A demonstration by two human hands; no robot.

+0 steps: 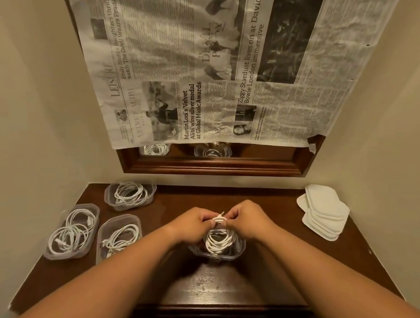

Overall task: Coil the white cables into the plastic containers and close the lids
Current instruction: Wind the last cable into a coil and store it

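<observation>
Brown polished wood of the desk [219,288] carries everything. At its middle, the left hand [192,223] and right hand [248,220] both pinch the top of a coiled white cable [219,241], fingers curled round the gathered loops, probably to stop the coil springing apart while its lower half sits in the clear plastic container [240,250] beneath. Along the left edge, the near-left clear tub [55,256], the middle-left clear tub [103,228] beside it and the far-left clear tub [109,199] behind already hold coiled cables, all unlidded. At the far right corner a stack of white lids [324,214] waits, apparently set aside for closing.
</observation>
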